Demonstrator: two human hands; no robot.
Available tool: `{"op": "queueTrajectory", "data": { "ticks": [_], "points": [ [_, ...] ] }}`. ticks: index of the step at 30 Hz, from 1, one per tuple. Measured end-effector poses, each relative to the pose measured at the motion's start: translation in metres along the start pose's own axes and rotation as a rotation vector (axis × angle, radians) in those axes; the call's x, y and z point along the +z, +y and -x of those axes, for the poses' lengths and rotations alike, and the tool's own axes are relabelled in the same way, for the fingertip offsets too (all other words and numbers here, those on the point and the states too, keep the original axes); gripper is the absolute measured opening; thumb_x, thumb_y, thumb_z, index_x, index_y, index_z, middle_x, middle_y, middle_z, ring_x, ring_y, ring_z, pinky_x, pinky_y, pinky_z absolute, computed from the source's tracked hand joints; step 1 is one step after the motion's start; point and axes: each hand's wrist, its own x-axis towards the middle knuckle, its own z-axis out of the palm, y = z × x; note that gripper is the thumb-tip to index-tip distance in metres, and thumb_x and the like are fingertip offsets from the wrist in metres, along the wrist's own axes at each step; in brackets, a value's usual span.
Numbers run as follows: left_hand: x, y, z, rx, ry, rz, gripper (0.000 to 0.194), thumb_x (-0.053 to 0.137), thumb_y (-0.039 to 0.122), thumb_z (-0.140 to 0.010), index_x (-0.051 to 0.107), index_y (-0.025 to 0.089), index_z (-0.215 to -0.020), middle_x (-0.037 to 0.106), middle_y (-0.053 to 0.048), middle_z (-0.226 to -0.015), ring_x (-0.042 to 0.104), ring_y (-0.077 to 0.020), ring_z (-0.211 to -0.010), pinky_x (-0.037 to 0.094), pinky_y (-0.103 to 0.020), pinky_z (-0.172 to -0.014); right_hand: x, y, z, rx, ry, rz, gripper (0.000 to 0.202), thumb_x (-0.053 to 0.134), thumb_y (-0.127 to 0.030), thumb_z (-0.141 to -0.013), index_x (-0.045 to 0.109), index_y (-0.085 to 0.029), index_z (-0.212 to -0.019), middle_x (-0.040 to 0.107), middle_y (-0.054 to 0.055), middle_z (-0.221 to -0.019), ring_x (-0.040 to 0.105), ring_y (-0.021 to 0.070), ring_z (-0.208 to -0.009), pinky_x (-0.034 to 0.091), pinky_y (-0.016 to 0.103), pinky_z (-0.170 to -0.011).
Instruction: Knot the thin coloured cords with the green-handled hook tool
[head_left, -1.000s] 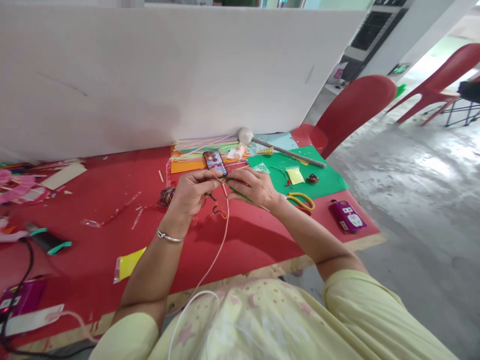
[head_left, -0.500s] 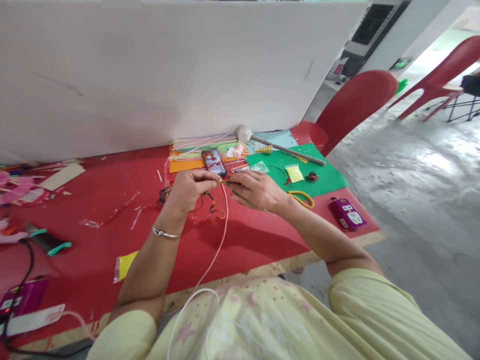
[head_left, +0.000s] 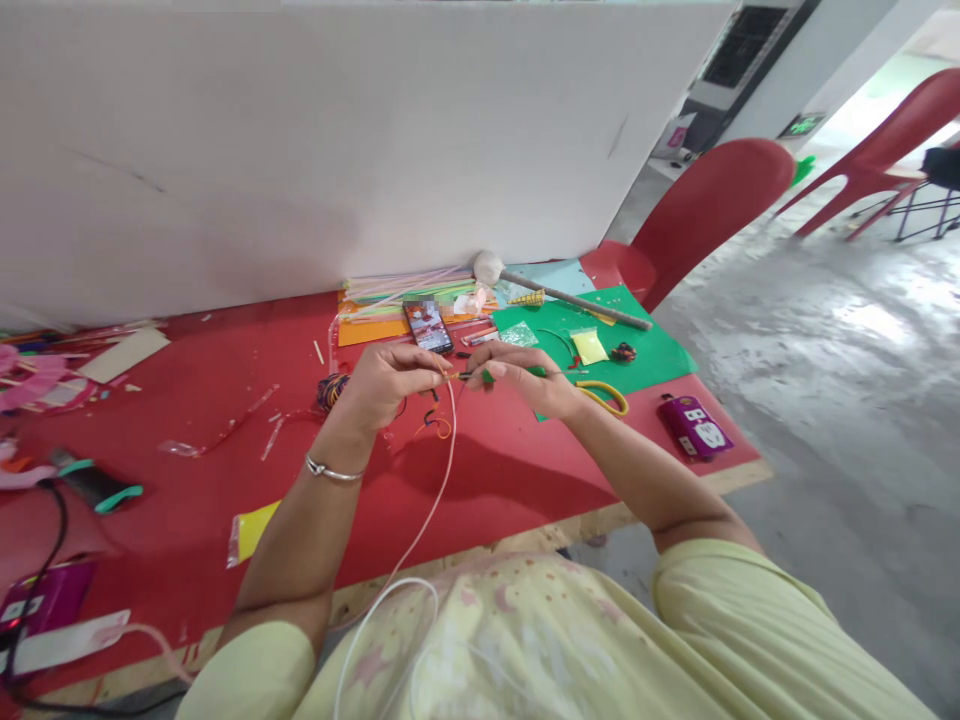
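Note:
My left hand (head_left: 394, 380) pinches a small orange-yellow piece at its fingertips, too small to make out well. Closed round a thin green-handled tool (head_left: 536, 371), my right hand (head_left: 525, 375) meets the left one at that piece. The tool's thin metal end sticks out to the right. A pale cable (head_left: 442, 480) hangs down from between the hands toward my lap. Just below the fingers, orange and dark wires (head_left: 436, 425) curl over the red table top (head_left: 495, 480). A phone (head_left: 427, 326) lies behind the hands.
A coil of dark wire (head_left: 332, 391) is left of my hands. Green paper (head_left: 660, 355) holds a yellow packet (head_left: 589, 346) and a yellow ring (head_left: 604, 397). A purple box (head_left: 694, 427) stands at right; a dark cutter (head_left: 97, 485) lies left. A white panel (head_left: 337, 150) rises behind.
My right hand has turned, and the green-handled tool now shows in it. My left fingertips have shifted slightly down and right.

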Motion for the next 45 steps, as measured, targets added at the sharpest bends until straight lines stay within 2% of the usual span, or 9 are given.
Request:
{"op": "queueTrajectory", "data": {
  "ticks": [5, 11, 16, 22, 30, 34, 37, 41, 45],
  "points": [
    [0.017, -0.006, -0.001, 0.057, 0.042, 0.208, 0.009, 0.084, 0.018, -0.063, 0.084, 0.018, -0.073, 0.076, -0.007, -0.075, 0.07, -0.0186, -0.072, 0.058, -0.031, -0.066, 0.019, 0.015, -0.006, 0.22, 0.081, -0.457, 0.054, 0.057, -0.069, -0.097, 0.07, -0.019, -0.08, 0.069, 0.006, -0.083, 0.063, 0.017, -0.073, 0.055, 0.031, -0.065],
    [0.024, 0.003, 0.007, -0.001, 0.085, 0.469, 0.045, 0.087, 0.015, -0.058, 0.085, 0.023, -0.102, 0.078, -0.005, -0.098, 0.063, -0.0102, -0.065, 0.044, -0.02, -0.048, 0.031, 0.014, -0.018, 0.277, 0.225, -0.502, 0.057, 0.054, -0.076, -0.094, 0.065, -0.022, -0.08, 0.061, 0.003, -0.073, 0.059, 0.018, -0.07, 0.05, 0.03, -0.06],
    [0.029, 0.006, 0.009, 0.003, 0.083, 0.56, 0.045, 0.093, 0.019, -0.056, 0.084, 0.023, -0.099, 0.075, -0.001, -0.084, 0.054, -0.0064, -0.055, 0.034, -0.019, -0.043, 0.036, 0.018, -0.02, 0.267, 0.271, -0.542, 0.054, 0.059, -0.076, -0.09, 0.065, -0.023, -0.082, 0.061, 0.002, -0.073, 0.058, 0.0172, -0.069, 0.047, 0.029, -0.06],
    [0.037, 0.001, 0.004, 0.076, 0.259, 0.513, 0.035, 0.091, 0.016, -0.057, 0.083, 0.02, -0.09, 0.068, 0.002, -0.068, 0.053, -0.0069, -0.052, 0.035, -0.02, -0.045, 0.04, 0.018, -0.02, 0.275, 0.287, -0.51, 0.059, 0.053, -0.078, -0.092, 0.061, -0.022, -0.077, 0.061, 0.004, -0.076, 0.059, 0.0172, -0.07, 0.048, 0.029, -0.058],
    [0.044, -0.003, 0.003, 0.051, 0.281, 0.446, 0.033, 0.09, 0.018, -0.057, 0.083, 0.021, -0.09, 0.072, 0.001, -0.072, 0.056, -0.0082, -0.055, 0.04, -0.021, -0.048, 0.044, 0.02, -0.024, 0.144, 0.37, -0.431, 0.054, 0.058, -0.075, -0.091, 0.068, -0.023, -0.099, 0.068, 0.006, -0.087, 0.061, 0.0185, -0.075, 0.049, 0.029, -0.058],
    [0.047, -0.015, 0.0, 0.259, 0.43, 0.171, 0.03, 0.085, 0.018, -0.068, 0.084, 0.024, -0.098, 0.077, 0.0, -0.085, 0.069, -0.0147, -0.075, 0.056, -0.027, -0.07, 0.047, 0.015, -0.025, 0.077, 0.455, -0.231, 0.051, 0.059, -0.072, -0.095, 0.072, -0.023, -0.098, 0.072, 0.007, -0.102, 0.065, 0.0186, -0.086, 0.053, 0.028, -0.065],
    [0.049, -0.023, -0.002, 0.339, 0.517, 0.043, 0.03, 0.082, 0.018, -0.072, 0.084, 0.026, -0.101, 0.078, 0.001, -0.09, 0.073, -0.0167, -0.085, 0.059, -0.031, -0.084, 0.056, 0.015, -0.024, 0.055, 0.584, -0.114, 0.049, 0.056, -0.068, -0.099, 0.073, -0.023, -0.091, 0.071, 0.007, -0.099, 0.064, 0.0175, -0.085, 0.053, 0.029, -0.067],
    [0.055, -0.024, -0.004, 0.3, 0.53, 0.19, 0.029, 0.083, 0.02, -0.073, 0.084, 0.026, -0.102, 0.076, 0.001, -0.085, 0.069, -0.0132, -0.075, 0.055, -0.026, -0.07, 0.075, 0.027, -0.027, 0.071, 0.691, -0.222, 0.05, 0.052, -0.071, -0.1, 0.068, -0.024, -0.094, 0.071, 0.005, -0.094, 0.063, 0.0172, -0.077, 0.053, 0.031, -0.064],
    [0.058, -0.017, -0.004, 0.218, 0.54, 0.421, 0.034, 0.086, 0.019, -0.066, 0.083, 0.024, -0.099, 0.072, 0.004, -0.075, 0.05, -0.0058, -0.053, 0.037, -0.021, -0.049, 0.089, 0.039, -0.037, 0.097, 0.692, -0.459, 0.057, 0.05, -0.079, -0.095, 0.063, -0.024, -0.104, 0.074, 0.007, -0.097, 0.066, 0.0196, -0.078, 0.052, 0.033, -0.061]
  ]
}}
